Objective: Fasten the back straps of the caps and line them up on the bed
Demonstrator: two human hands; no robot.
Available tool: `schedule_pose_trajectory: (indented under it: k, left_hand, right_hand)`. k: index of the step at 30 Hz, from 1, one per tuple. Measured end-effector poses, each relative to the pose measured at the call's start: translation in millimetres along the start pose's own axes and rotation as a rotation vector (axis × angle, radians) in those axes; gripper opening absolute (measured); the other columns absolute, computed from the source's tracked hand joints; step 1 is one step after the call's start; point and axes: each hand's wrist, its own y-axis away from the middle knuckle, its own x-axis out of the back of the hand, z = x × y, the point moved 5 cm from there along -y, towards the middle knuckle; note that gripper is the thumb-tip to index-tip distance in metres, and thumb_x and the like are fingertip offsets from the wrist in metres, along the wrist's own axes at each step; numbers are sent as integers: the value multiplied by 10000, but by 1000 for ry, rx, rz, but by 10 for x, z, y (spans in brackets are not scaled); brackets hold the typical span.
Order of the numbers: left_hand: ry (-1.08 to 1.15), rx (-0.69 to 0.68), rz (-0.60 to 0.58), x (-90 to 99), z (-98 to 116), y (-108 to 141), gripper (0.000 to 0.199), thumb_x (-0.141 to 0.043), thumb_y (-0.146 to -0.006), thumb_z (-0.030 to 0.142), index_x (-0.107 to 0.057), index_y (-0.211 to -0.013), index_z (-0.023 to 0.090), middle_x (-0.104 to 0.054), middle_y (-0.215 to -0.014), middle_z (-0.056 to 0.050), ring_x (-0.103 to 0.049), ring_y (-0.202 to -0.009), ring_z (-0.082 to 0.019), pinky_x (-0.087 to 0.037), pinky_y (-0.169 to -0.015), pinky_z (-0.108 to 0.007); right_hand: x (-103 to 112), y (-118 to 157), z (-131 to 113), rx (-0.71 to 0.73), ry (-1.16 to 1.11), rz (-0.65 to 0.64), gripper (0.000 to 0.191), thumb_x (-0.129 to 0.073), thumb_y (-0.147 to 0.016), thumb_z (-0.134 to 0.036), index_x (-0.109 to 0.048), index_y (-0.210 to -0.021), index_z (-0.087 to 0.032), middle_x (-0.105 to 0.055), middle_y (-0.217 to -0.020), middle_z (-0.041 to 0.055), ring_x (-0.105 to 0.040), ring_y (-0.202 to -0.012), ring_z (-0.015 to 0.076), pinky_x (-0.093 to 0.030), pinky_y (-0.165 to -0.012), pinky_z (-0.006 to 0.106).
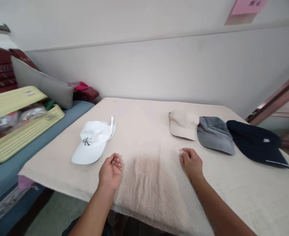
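Observation:
My left hand (111, 170) is held palm inward over the tablecloth, its fingers loosely curled with nothing in them. Just left and beyond it lies a white baseball cap (95, 137) with dark letters on the front and a strap sticking up behind. My right hand (191, 162) has its fingers folded in, and no object shows in it. It is nearest a beige cap (182, 124). To the right of that sit a grey cap (214, 134) and a dark navy cap (255, 141) in a row. Neither hand touches a cap.
A cream cloth (144, 121) covers the table, wrinkled at the front. White wall (159, 68) rises behind it. On the left, a blue bench (82, 113) bears a grey cushion (45, 82) and yellow-green panels (14, 101) with plastic-wrapped items. A pink paper (247, 6) hangs above.

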Motion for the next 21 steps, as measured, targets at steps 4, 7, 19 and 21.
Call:
schedule_pose_trajectory:
  k: [4, 7, 19, 21]
  left_hand:
    - [86, -167, 96, 272, 462, -19, 217, -450, -834, 19, -535, -676, 141, -532, -609, 23, -497, -477, -46, -382, -420, -138]
    - [117, -261, 246, 574, 786, -39, 224, -451, -815, 12, -503, -653, 159, -504, -599, 34, -506, -495, -54, -400, -453, -146]
    - [22, -227, 410, 996, 990, -252, 155, -524, -831, 93, -532, -692, 162, -544, -737, -2, -567, -651, -79, -480, -617, -194]
    - [24, -241, 405, 949, 977, -291, 155, -521, -842, 98, -532, -701, 162, -539, -727, 8, -554, -637, -65, -470, -604, -171]
  right_hand:
    - [-45, 157, -62, 194, 474, -57, 266, -485, -773, -352, -632, -914, -181, -633, -651, 34, -569, -614, 202, -427, -627, 330]
    - [-76, 142, -88, 244, 582, -76, 277, -451, -779, -360, -626, -908, -189, -672, -742, 64, -599, -705, 234, -424, -680, 339]
    - [-95, 93, -102, 248, 645, -71, 283, -429, -772, -340, -620, -913, -186, -680, -780, 78, -604, -735, 239, -413, -688, 323]
    - [-91, 79, -85, 257, 618, -65, 284, -430, -765, -341, -620, -908, -184, -685, -797, 80, -603, -738, 239, -415, -696, 325]
